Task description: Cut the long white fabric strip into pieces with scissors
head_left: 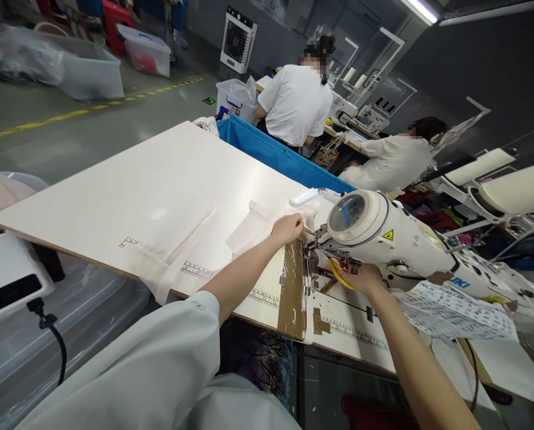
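Just left of the needle area of a white sewing machine (383,230), my left hand (288,229) is closed on the edge of a pale pink fabric piece (308,218). Under the machine head, my right hand (364,279) is curled round a yellow-handled cutting tool (340,275), its fingers partly hidden. The tool's blades cannot be made out. Another pale fabric piece (249,228) lies on the white table (159,173) beside my left forearm. A thin, light strip of cloth (162,272) hangs over the table's front edge.
Brown tape (292,289) and printed rulers mark the tabletop. A white oblong object (303,197) lies behind my left hand. Beyond stands a blue fabric bin (267,146); two people in white tops work there. Printed paper (455,310) hangs at the machine's front. Large thread cones (520,188) stand right.
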Demonstrator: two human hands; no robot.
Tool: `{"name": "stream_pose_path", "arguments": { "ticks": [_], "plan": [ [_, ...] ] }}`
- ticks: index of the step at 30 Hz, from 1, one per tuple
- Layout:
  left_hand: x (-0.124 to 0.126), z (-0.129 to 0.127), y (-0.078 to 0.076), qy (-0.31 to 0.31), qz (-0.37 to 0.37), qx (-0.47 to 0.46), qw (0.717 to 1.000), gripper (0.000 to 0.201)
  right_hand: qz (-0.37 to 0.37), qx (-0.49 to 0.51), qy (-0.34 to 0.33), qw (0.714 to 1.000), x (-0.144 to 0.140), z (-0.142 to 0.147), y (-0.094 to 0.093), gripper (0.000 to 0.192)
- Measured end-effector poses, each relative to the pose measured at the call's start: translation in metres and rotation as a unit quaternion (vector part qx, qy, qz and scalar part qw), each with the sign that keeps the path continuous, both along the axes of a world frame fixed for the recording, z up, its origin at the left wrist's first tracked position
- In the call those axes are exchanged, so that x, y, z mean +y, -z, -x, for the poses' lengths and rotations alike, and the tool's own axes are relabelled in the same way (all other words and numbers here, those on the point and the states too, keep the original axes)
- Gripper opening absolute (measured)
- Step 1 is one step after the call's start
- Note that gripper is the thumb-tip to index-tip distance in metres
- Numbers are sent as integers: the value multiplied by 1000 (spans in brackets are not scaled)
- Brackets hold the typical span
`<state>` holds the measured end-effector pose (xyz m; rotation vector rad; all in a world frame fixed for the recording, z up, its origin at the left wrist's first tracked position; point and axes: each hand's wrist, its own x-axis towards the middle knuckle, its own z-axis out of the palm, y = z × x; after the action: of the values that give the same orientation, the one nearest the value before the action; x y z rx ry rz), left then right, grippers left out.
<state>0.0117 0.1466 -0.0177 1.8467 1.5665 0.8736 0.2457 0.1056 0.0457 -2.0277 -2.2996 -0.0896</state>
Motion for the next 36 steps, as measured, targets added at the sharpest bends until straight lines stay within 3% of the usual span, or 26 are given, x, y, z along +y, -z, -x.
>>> {"name": "stream_pose_path", "arguments": {
  "ticks": [4, 7, 8, 10, 12, 14, 17, 19, 20, 23, 27, 30, 32, 34, 36],
  "plan": [
    [-6, 7, -12, 2, 13, 43, 999, 26, 16, -67, 29, 997, -74, 0, -8, 19],
    [-16, 18, -32, 36, 20, 103, 994, 20, 0, -73, 51, 996, -150, 3, 4, 15],
    [-23, 23, -41, 57, 19, 124, 990, 18, -3, -27, 59, 998, -176, 7, 12, 17],
    [-47, 34, -57, 107, 9, 163, 981, 13, 13, 161, 66, 985, -220, 21, 32, 26],
    [-85, 47, -70, 157, -14, 190, 969, 14, 57, 396, 65, 914, -252, 42, 53, 36],
    [-136, 59, -77, 199, -42, 206, 957, 17, 98, 571, 68, 812, -272, 67, 70, 47],
    [-219, 66, -71, 249, -108, 239, 932, 20, 138, 705, 55, 693, -286, 99, 81, 57],
    [-267, 62, -58, 283, -134, 266, 912, 19, 148, 737, 34, 659, -292, 111, 84, 55],
    [-286, 59, -49, 294, -136, 273, 906, 18, 143, 732, 26, 665, -296, 113, 86, 51],
    [-322, 49, -25, 310, -105, 248, 912, 8, 82, 674, 16, 734, -308, 112, 94, 40],
    [-333, 43, -17, 372, -35, 126, 919, 4, 14, 609, -3, 793, -329, 99, 104, 29],
    [-327, 34, -28, 347, -58, 37, 935, 17, 78, 544, -74, 832, -348, 83, 94, 16],
    [-322, 24, -34, 336, -106, 36, 935, 20, 143, 486, -141, 851, -361, 69, 80, 10],
    [-319, 16, -35, 391, -136, 66, 908, 22, 198, 433, -195, 858, -373, 52, 66, 7],
    [-323, 13, -34, 443, -146, 80, 881, 25, 215, 423, -197, 858, -381, 36, 57, 5]
  ]
}}
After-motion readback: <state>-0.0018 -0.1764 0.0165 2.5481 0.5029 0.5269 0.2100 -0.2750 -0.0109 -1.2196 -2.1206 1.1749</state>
